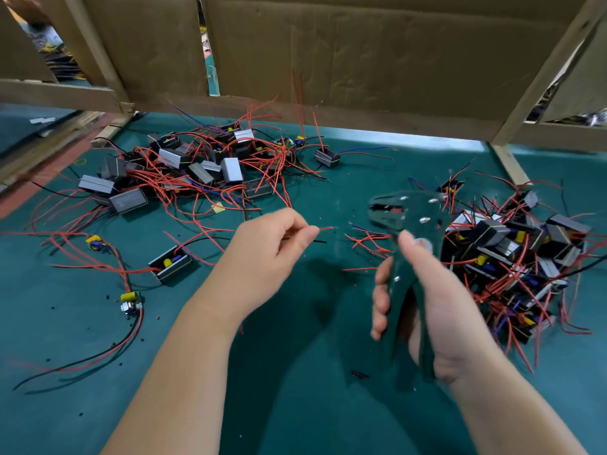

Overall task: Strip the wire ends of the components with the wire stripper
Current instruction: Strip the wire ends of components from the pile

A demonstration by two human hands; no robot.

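Observation:
My left hand pinches a red wire and a black wire between thumb and fingers, their ends pointing right. My right hand grips the dark green handles of the wire stripper, whose jaws point up and left, a short way right of the wire ends and apart from them. The stripper is blurred. A boxed component with red wires lies on the mat left of my left hand; whether the held wires belong to it I cannot tell.
A heap of grey-black boxed components with red wires lies at the back left, another heap at the right. A lone component and bare boards lie on the green mat. Cardboard and wooden partitions close the back.

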